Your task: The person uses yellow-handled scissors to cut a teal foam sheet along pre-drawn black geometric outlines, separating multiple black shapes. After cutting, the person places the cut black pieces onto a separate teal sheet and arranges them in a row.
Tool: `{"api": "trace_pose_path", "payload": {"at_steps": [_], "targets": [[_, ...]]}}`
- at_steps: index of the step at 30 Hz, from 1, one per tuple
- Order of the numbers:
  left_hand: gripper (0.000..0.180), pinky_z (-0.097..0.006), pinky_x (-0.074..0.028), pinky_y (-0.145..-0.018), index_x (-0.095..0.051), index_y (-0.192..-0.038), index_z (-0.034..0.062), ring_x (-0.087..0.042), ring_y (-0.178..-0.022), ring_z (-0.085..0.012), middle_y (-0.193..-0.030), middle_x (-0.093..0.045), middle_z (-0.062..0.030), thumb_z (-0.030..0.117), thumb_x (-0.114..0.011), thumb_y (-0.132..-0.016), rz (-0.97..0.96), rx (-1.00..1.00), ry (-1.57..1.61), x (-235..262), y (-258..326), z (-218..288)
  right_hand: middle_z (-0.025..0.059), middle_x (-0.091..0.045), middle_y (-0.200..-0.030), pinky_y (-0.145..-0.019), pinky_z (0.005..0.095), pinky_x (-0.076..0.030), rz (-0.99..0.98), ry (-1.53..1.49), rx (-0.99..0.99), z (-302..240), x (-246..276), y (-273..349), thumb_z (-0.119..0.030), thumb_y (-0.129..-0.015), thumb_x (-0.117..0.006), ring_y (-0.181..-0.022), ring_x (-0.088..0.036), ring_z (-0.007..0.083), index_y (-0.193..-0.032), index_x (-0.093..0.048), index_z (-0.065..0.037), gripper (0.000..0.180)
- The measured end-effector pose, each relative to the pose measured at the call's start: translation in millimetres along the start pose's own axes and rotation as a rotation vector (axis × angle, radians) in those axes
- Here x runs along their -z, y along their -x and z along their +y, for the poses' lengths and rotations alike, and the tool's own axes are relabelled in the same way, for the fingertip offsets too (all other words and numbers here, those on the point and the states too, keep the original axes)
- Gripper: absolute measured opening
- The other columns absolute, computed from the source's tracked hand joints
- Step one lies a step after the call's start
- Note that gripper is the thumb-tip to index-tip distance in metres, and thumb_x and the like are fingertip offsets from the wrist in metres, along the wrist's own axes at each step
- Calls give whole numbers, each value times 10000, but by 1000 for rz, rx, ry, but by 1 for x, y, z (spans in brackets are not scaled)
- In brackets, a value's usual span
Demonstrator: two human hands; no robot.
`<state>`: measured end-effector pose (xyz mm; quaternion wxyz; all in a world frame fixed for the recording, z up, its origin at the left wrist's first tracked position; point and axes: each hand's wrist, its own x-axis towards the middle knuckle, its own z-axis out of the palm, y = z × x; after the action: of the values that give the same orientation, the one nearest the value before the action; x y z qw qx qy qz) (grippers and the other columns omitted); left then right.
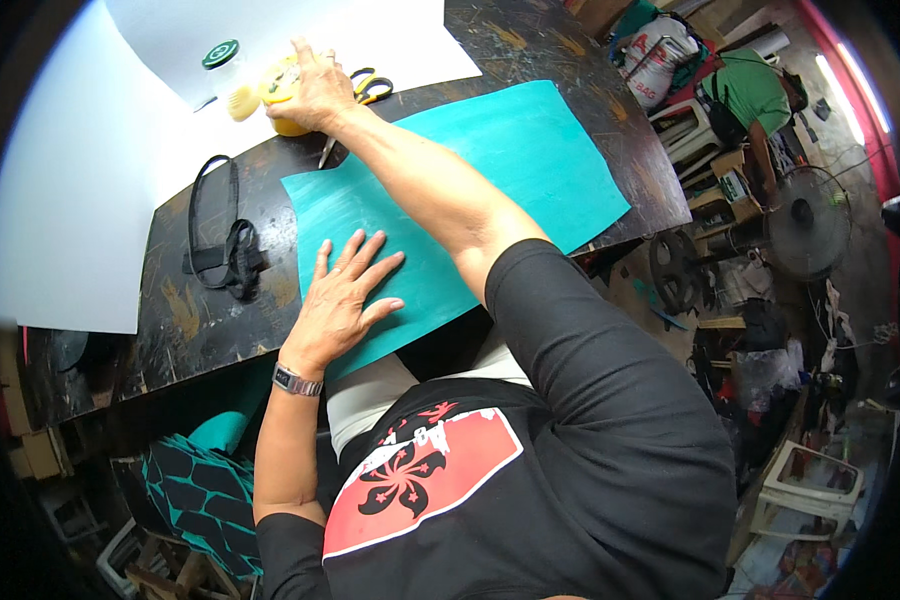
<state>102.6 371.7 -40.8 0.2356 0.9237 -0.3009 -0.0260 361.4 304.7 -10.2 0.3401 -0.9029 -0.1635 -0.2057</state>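
On the dark, scratched wooden worktop lies a large teal sheet of flexible material, flat, with its near edge reaching over the worktop's front edge toward the person. The left hand rests palm down on the near left part of this sheet, fingers spread apart and flat, gripping nothing; a dark wristwatch with a metal band sits on that wrist.

The right arm stretches across the teal sheet to the far side of the worktop, where the right hand is closed over the top of a round yellow container, fingers curled down around it. Just left of the container stands a clear plastic jar with a dark green lid, close beside the yellow one; whether they touch cannot be told. Just right of the hand lie scissors with yellow and black handles, their blades running under the wrist toward the teal sheet's far left corner.

Both the jar and the container stand at the edge of a large white sheet of paper or board, which covers the far left part of the worktop. Between the white sheet and the teal one lies a black webbing strap, looped and folded on the bare wood, well apart from either hand.
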Motion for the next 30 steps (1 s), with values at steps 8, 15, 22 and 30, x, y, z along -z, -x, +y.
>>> {"api": "trace_pose_path", "payload": {"at_steps": [8, 15, 22, 30], "targets": [[669, -539, -138, -1198, -508, -1421, 157, -319, -1443, -318, -1523, -417, -115, 569, -573, -898, 43, -11, 9, -3, 0, -2, 193, -639, -1114, -871, 406, -537, 350, 96, 115, 113, 188, 23, -383, -704, -842, -976, -648, 298, -1295, -527, -52, 747], [785, -552, -246, -1155, -440, -1456, 125, -390, -1383, -359, -1497, -410, -191, 567, -660, -846, 232, -53, 93, -10, 7, -9, 240, -528, -1387, -1048, 435, -433, 328, 406, -242, 286, 243, 56, -575, -628, -869, -1247, -550, 359, -1436, -397, -6, 1095], [238, -368, -546, -891, -718, -1086, 97, -655, -1059, -288, -1174, -672, -127, 151, -744, -856, 732, -55, 311, 37, 40, -10, 391, -251, -1451, -1128, 531, -300, 481, 397, -193, 324, 233, 49, -620, -679, -823, -1375, -283, 509, -1521, -163, 25, 1249], [757, -394, -443, -1029, -506, -1324, -139, -565, -1202, -309, -1297, -573, -258, 399, -753, -852, 1618, 883, 247, 152, 237, -187, 236, -338, -1501, -960, 401, -505, 377, -183, -111, 158, 206, 138, -160, -903, -722, -1199, -572, 315, -1545, -184, -90, 841]]}}
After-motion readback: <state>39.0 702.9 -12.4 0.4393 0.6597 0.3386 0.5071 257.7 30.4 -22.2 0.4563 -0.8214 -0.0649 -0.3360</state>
